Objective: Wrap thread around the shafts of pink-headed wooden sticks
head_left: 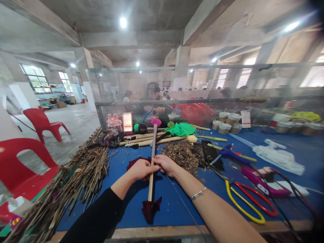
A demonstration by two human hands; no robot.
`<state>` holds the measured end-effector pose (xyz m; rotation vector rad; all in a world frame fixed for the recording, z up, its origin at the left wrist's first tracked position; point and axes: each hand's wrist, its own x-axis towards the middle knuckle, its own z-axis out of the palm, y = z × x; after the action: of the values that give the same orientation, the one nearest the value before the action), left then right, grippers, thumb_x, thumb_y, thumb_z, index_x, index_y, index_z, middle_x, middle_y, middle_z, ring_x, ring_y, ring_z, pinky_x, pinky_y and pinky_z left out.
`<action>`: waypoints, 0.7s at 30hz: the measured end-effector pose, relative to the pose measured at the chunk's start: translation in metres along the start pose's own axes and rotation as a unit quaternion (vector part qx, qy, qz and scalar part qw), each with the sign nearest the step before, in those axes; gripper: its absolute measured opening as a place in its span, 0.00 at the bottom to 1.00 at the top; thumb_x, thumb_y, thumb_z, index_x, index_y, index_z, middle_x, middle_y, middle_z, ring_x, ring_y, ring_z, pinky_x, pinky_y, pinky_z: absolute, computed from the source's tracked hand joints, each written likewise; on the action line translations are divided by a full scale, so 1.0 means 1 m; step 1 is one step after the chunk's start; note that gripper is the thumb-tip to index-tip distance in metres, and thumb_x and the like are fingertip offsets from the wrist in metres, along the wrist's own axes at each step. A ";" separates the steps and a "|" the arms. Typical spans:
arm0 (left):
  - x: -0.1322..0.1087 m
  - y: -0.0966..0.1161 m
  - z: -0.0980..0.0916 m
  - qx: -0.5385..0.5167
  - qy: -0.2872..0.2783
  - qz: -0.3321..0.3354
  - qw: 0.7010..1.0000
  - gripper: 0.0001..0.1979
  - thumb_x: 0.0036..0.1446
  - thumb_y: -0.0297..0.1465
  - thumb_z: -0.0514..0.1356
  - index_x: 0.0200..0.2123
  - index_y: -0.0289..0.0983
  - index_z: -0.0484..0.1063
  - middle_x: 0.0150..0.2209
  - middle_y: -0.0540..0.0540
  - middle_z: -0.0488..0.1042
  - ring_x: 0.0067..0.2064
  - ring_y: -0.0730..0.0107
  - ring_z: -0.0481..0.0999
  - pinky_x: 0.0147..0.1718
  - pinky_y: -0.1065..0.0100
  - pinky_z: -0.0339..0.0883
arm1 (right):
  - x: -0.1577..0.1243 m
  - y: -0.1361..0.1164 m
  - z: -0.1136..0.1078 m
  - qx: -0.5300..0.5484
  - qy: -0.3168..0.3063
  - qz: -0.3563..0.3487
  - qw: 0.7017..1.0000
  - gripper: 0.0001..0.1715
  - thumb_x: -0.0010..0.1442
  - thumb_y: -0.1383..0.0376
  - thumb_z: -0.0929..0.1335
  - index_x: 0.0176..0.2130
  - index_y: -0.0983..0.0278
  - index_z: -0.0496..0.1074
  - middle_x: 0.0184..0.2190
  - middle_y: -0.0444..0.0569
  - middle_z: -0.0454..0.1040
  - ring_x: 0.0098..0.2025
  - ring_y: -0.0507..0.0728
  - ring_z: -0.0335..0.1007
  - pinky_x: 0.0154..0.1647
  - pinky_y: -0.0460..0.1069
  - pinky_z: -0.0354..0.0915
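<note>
Both my hands meet at the middle of a long wooden stick [153,145] that lies pointing away from me over the blue table [177,206]. My left hand [141,169] is closed around the stick. My right hand [165,164] pinches it from the other side. The far end of the stick carries a pink ball [156,122]. A piece of dark red cloth [151,207] is wrapped on the near end. More dark red cloth [133,162] lies under my left hand.
A heap of thin dry twigs [73,182] covers the table's left side. Large scissors with yellow and red handles [246,200], a purple glue gun [263,184], dried chaff [183,155] and more sticks [152,139] lie around. A perforated screen [202,84] stands behind; people sit beyond it. Red chairs [43,123] stand at left.
</note>
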<state>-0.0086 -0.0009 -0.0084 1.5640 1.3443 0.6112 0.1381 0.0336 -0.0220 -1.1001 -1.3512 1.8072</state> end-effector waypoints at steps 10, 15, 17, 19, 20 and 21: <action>-0.009 0.015 0.005 -0.311 -0.192 -0.080 0.927 0.17 0.43 0.37 0.62 0.36 0.32 0.70 0.29 0.45 0.74 0.28 0.74 0.74 0.26 0.75 0.65 | -0.005 -0.006 -0.007 0.067 -0.058 -0.019 0.996 0.15 0.46 0.59 0.69 0.27 0.66 0.62 0.10 0.35 0.56 0.10 0.42 0.41 0.10 0.40 0.34; -0.006 0.007 0.005 -0.128 -0.042 -0.031 0.990 0.20 0.33 0.41 0.67 0.25 0.33 0.65 0.19 0.51 0.69 0.21 0.74 0.69 0.20 0.73 0.62 | 0.000 0.000 -0.003 0.020 -0.004 0.001 1.000 0.16 0.48 0.58 0.68 0.24 0.64 0.58 0.09 0.32 0.51 0.09 0.42 0.37 0.09 0.41 0.33; -0.005 0.006 0.006 -0.120 -0.017 -0.015 0.992 0.21 0.30 0.40 0.68 0.23 0.33 0.64 0.18 0.52 0.67 0.20 0.75 0.68 0.21 0.72 0.62 | 0.000 0.000 -0.003 0.017 -0.014 0.002 1.000 0.16 0.48 0.57 0.68 0.24 0.64 0.58 0.09 0.32 0.50 0.09 0.42 0.36 0.09 0.41 0.33; -0.006 0.008 0.005 -0.162 -0.050 -0.023 0.985 0.20 0.31 0.39 0.68 0.22 0.33 0.64 0.20 0.50 0.69 0.22 0.74 0.70 0.24 0.72 0.64 | -0.002 -0.002 -0.004 0.033 -0.032 0.004 0.999 0.16 0.48 0.58 0.68 0.25 0.64 0.57 0.10 0.32 0.52 0.10 0.42 0.36 0.09 0.40 0.32; -0.006 0.009 0.005 -0.193 -0.078 -0.030 0.978 0.19 0.32 0.39 0.67 0.23 0.32 0.65 0.22 0.49 0.70 0.24 0.73 0.71 0.25 0.72 0.64 | -0.003 -0.003 -0.005 0.046 -0.041 0.007 0.998 0.16 0.48 0.59 0.69 0.26 0.64 0.57 0.10 0.33 0.54 0.10 0.42 0.38 0.10 0.40 0.32; -0.006 0.010 0.004 -0.222 -0.108 -0.037 0.968 0.18 0.33 0.38 0.67 0.25 0.32 0.66 0.24 0.47 0.71 0.26 0.72 0.73 0.26 0.73 0.65 | -0.004 -0.004 -0.006 0.059 -0.050 0.012 0.997 0.16 0.48 0.60 0.69 0.26 0.64 0.57 0.11 0.33 0.56 0.10 0.42 0.40 0.10 0.39 0.33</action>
<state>-0.0021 -0.0077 0.0004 1.1722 1.0127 0.6252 0.1447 0.0340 -0.0178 -0.9799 -1.2744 1.9558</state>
